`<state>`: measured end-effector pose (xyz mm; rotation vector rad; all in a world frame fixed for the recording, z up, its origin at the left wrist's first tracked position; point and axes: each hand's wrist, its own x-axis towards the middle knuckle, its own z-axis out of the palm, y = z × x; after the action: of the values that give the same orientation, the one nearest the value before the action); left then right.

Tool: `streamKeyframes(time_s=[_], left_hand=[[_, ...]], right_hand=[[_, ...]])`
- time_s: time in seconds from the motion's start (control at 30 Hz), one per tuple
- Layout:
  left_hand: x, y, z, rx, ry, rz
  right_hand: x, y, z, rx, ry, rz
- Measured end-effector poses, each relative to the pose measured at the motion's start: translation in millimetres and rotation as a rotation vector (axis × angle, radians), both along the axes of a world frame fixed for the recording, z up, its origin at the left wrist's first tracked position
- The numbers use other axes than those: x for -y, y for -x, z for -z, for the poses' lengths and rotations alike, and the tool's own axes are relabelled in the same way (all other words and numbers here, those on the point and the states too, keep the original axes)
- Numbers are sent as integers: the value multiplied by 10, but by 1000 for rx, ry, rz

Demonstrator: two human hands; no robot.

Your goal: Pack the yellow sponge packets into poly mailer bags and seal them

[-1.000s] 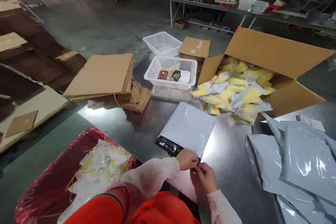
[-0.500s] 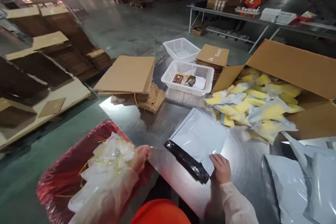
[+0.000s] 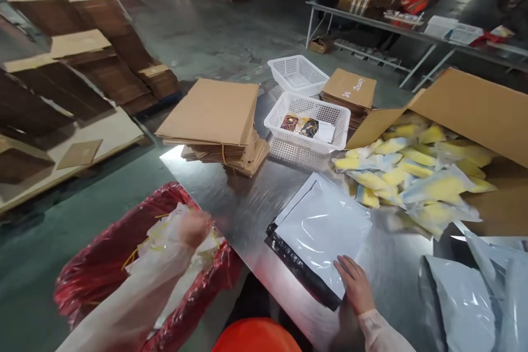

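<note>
Steel table (image 3: pixel 247 214), left hand (image 3: pixel 193 228) now over red bin (image 3: pixel 103 264)

Bare steel table (image 3: pixel 247 203) is free between the flat brown cardboard stack (image 3: pixel 214 115), far, and the white plastic mailer (image 3: pixel 325 225), right.

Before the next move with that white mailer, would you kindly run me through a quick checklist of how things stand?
1. Right hand flat on the white mailer bag: ok.
2. Mailer lying flat on the steel table: ok.
3. Left hand above the red bin bag; whether empty: cannot tell, blurred.
4. Yellow packets spilling from the open carton, close beside the mailer: ok.
5. Mailer's black flap sealed: cannot tell.
</note>
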<state>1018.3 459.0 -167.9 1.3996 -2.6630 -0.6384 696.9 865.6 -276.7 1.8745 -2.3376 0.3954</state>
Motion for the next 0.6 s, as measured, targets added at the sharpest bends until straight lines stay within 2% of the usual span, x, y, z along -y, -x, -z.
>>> streamKeyframes(time_s=[0.07, 0.13, 0.17, 0.2, 0.27, 0.3, 0.37, 0.47, 0.53, 0.6], left_hand=[[-124, 577, 159, -70, -54, 288], [-312, 1160, 327, -193, -124, 894], [-407, 1402, 408, -208, -130, 1127], [-492, 1588, 484, -206, -125, 1327], [-615, 1763, 617, -190, -99, 1580], [-657, 1754, 676, -196, -86, 1647], [-730, 1600, 782, -229, -67, 1689], [-872, 1286, 896, -207, -46, 1575], [-990, 1178, 945, -175, -77, 1473], [-1104, 1190, 984, -182, -158, 1330]], right_hand=[[-115, 14, 33, 47, 12, -33], [-245, 9, 40, 74, 12, -63], [-315, 1, 29, 86, 8, -80], [-387, -11, 9, 101, -4, -93], [-537, -54, -47, 148, -47, -111], [-612, -86, -75, 182, -74, -116], [-750, -174, -114, 277, -122, -104], [-868, -329, -133, 511, -126, 1], [-855, -406, -155, 727, -94, 176], [-780, -432, -202, 921, -40, 451]])
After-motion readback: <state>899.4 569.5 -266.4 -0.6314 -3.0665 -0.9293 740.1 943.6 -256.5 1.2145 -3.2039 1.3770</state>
